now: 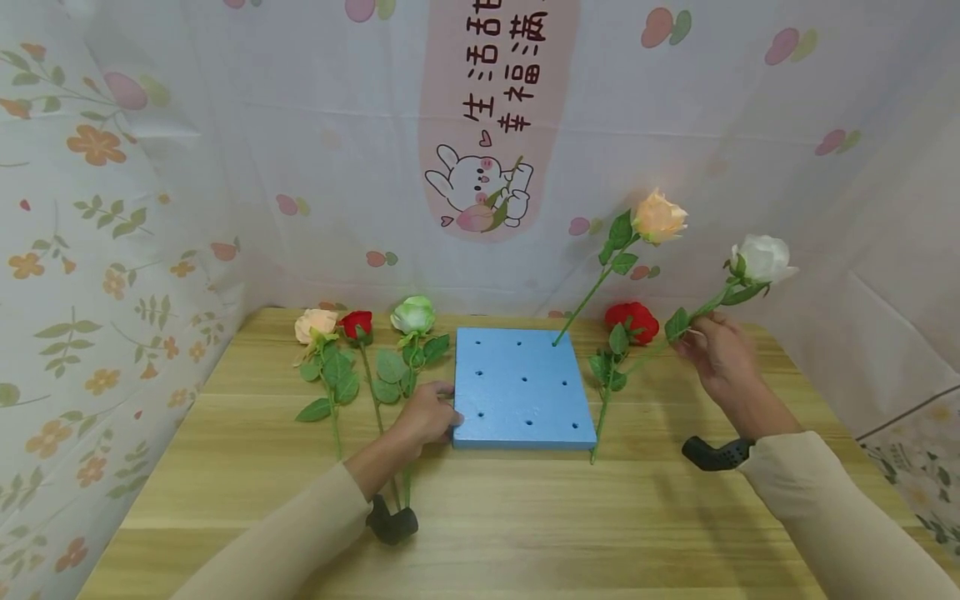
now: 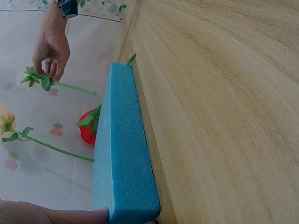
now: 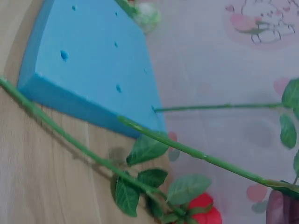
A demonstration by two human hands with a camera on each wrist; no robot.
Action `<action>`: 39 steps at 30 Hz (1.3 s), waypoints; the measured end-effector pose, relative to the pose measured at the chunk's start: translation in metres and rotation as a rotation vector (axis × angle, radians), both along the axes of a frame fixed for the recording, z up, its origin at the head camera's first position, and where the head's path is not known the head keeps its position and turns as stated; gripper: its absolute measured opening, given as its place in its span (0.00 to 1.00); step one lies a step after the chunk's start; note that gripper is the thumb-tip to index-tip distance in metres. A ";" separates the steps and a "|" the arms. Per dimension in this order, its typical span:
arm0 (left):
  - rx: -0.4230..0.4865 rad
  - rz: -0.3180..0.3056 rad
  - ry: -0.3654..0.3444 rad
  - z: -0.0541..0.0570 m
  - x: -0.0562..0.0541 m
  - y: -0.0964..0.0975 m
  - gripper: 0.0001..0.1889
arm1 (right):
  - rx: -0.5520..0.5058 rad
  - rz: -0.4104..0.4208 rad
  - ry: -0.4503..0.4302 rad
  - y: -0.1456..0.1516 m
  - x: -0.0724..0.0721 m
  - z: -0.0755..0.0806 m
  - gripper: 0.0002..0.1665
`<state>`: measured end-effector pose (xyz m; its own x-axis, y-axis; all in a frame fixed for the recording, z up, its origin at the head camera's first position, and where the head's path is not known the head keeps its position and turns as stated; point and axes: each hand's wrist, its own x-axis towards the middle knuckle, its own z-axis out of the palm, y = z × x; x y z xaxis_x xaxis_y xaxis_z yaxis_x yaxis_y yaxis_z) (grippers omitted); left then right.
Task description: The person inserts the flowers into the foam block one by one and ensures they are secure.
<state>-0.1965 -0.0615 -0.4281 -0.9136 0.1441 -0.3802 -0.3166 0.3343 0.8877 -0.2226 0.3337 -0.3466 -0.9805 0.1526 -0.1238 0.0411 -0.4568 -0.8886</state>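
A light blue foam block (image 1: 504,398) with several small holes lies flat on the table. My left hand (image 1: 424,417) holds its left edge, and in the left wrist view the thumb (image 2: 74,216) is against a corner. To the right of the block, my right hand (image 1: 722,360) pinches the stem of a white rose (image 1: 763,258) just below its leaves. That rose is raised above the table, its bare stem (image 3: 205,157) slanting down toward the block. A peach rose (image 1: 658,218) stands tilted to the right in the block's back right hole.
Right beside the block lies a red rose (image 1: 633,322). On the left lie another peach rose (image 1: 315,325), a smaller red rose (image 1: 356,323) and a green-white rose (image 1: 413,315). The wooden table (image 1: 525,525) ends at a patterned cloth (image 1: 337,150) behind.
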 end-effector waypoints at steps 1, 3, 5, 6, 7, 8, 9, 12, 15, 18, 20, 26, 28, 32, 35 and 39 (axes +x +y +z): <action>-0.001 0.000 0.001 0.000 0.000 0.000 0.30 | 0.007 -0.004 0.026 -0.003 0.000 0.001 0.05; -0.002 0.000 0.001 0.000 0.000 -0.001 0.30 | 0.026 -0.014 0.074 -0.008 0.001 0.004 0.07; 0.003 0.001 -0.002 0.000 0.000 -0.001 0.30 | 0.034 -0.022 0.115 -0.014 0.001 0.007 0.08; 0.005 0.002 -0.003 0.001 0.000 -0.001 0.30 | 0.034 -0.027 0.130 -0.017 0.002 0.008 0.09; 0.005 0.001 -0.003 0.001 0.000 -0.001 0.30 | 0.037 -0.032 0.143 -0.020 0.002 0.010 0.09; 0.004 0.000 -0.003 0.001 0.000 -0.001 0.30 | 0.046 -0.037 0.154 -0.024 0.003 0.012 0.10; 0.003 -0.001 -0.003 0.001 0.000 -0.001 0.30 | 0.047 -0.044 0.164 -0.027 0.004 0.014 0.10; -0.005 -0.002 0.000 0.001 0.000 -0.001 0.30 | 0.049 -0.060 0.192 -0.037 0.004 0.018 0.11; -0.012 -0.001 0.003 0.001 0.000 -0.001 0.30 | 0.074 -0.069 0.218 -0.048 0.004 0.022 0.10; -0.011 -0.001 0.007 0.001 0.000 -0.001 0.30 | 0.114 -0.075 0.236 -0.058 0.002 0.025 0.09; -0.007 -0.001 0.007 0.000 0.000 -0.001 0.29 | 0.133 -0.083 0.243 -0.065 0.001 0.027 0.11; 0.002 -0.003 0.001 0.000 0.001 -0.001 0.29 | 0.227 -0.112 0.241 -0.083 -0.005 0.030 0.13; 0.006 -0.002 -0.001 -0.001 0.001 -0.001 0.29 | 0.258 -0.124 0.234 -0.088 -0.007 0.031 0.11; 0.007 -0.001 0.002 -0.001 0.001 0.000 0.29 | 0.306 -0.137 0.230 -0.097 -0.013 0.032 0.12; 0.008 0.000 0.001 -0.001 0.001 0.000 0.29 | 0.322 -0.141 0.231 -0.103 -0.018 0.034 0.13; 0.008 0.006 -0.003 -0.002 0.000 -0.001 0.29 | 0.345 -0.151 0.235 -0.112 -0.026 0.036 0.10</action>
<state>-0.1968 -0.0620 -0.4296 -0.9133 0.1415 -0.3819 -0.3215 0.3250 0.8894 -0.2486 0.2215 -0.3110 -0.9396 0.2892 0.1832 -0.2248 -0.1174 -0.9673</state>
